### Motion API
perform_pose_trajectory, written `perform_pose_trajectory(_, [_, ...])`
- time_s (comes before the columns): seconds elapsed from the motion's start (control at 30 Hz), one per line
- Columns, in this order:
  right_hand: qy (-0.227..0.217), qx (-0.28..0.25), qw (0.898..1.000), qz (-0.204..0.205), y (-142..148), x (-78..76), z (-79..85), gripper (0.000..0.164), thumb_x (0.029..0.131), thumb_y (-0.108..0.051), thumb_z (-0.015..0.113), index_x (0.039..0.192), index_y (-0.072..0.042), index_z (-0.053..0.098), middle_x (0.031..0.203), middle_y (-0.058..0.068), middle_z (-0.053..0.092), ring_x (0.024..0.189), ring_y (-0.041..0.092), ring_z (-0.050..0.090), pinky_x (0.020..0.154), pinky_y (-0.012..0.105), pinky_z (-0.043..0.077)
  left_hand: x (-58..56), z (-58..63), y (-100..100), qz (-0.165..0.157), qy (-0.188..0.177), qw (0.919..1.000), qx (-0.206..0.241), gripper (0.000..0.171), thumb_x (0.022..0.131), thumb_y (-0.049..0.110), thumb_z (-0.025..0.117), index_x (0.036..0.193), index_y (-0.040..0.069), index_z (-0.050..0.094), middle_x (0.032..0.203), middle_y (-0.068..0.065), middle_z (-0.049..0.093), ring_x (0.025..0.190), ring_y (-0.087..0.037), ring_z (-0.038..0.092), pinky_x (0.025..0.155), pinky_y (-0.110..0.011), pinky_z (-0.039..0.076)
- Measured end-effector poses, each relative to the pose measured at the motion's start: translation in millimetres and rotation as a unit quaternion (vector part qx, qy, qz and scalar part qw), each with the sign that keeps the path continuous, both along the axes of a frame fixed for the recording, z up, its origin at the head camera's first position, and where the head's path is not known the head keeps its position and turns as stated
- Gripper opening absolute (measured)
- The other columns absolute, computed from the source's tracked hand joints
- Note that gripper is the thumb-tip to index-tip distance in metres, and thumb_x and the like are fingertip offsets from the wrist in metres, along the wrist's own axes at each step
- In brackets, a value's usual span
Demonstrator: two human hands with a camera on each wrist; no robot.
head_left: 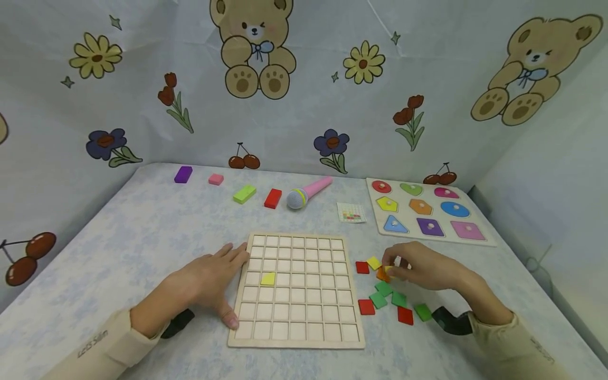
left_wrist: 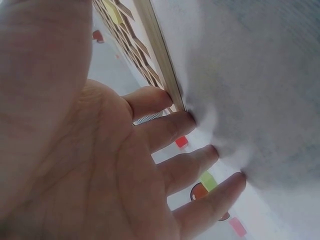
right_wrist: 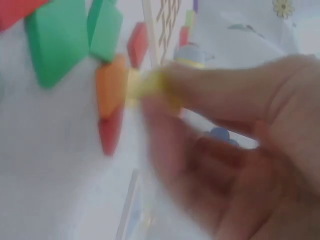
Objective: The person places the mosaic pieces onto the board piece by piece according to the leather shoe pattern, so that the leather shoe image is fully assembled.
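A square wooden grid board (head_left: 296,344) lies on the table, with one yellow tile (head_left: 268,278) in a cell left of its middle. My left hand (head_left: 204,279) rests along the board's left edge, fingers spread and thumb near the lower corner; the fingertips (left_wrist: 187,119) touch the table by the rim. Right of the board, my right hand (head_left: 423,266) pinches a yellow tile (right_wrist: 156,84) between thumb and finger, just over the loose tiles. Beneath and around it lie an orange tile (right_wrist: 111,85), another yellow tile (head_left: 373,263), several green tiles (head_left: 378,300) and several red tiles (head_left: 367,306).
A shape puzzle board (head_left: 432,237) with knobbed pieces lies at the back right, beside a small pattern card (head_left: 351,213). Along the back sit a toy microphone (head_left: 309,193) and red (head_left: 273,198), lime (head_left: 244,193), pink (head_left: 216,179) and purple (head_left: 183,174) blocks.
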State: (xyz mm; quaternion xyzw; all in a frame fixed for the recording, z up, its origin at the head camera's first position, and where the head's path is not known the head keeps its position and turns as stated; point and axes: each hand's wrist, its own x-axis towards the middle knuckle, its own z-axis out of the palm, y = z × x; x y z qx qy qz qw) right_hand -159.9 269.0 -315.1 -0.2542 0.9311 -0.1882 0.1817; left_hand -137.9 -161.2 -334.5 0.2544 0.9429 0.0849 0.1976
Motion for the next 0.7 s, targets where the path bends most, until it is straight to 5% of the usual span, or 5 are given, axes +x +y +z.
perform_pose_trajectory(0.33, [0.074, -0.085, 0.994, -0.007, -43, -9.6, 6.8, 0.017, 0.094, -0.009, 0.068, 0.11, -0.009, 0.074, 0.09, 0.001, 0.073, 0.065, 0.009, 0.062, 0.055, 0.022, 0.052, 0.5, 1.0, 0, -0.002, 0.002, 1.0, 0.003, 0.13, 0.05, 0.07, 0.085, 0.149, 0.006, 0.032, 0.165, -0.022, 0.018, 0.15, -0.048, 0.02, 0.109, -0.067, 0.035])
perform_pose_trajectory(0.53, [0.1, -0.097, 0.99, 0.005, -70, -14.3, 4.3, 0.004, 0.091, -0.013, 0.075, 0.094, -0.014, 0.072, 0.084, -0.006, 0.069, 0.069, 0.006, 0.062, 0.058, 0.022, 0.053, 0.9, 1.9, 0, -0.002, 0.0, 1.0, 0.004, 0.129, 0.05, 0.069, 0.086, 0.148, 0.006, 0.032, 0.165, -0.021, 0.018, 0.15, -0.048, 0.019, 0.109, -0.067, 0.034])
perform_pose_trajectory(0.7, [0.095, -0.098, 0.99, 0.037, -91, -15.8, 1.8, 0.01, 0.094, -0.009, 0.069, 0.104, -0.008, 0.07, 0.093, -0.001, 0.071, 0.077, 0.007, 0.064, 0.064, 0.021, 0.055, 0.6, 0.8, -1, -0.001, -0.002, 1.0, 0.006, 0.128, 0.05, 0.068, 0.086, 0.148, 0.007, 0.033, 0.165, -0.022, 0.018, 0.15, -0.048, 0.019, 0.11, -0.067, 0.034])
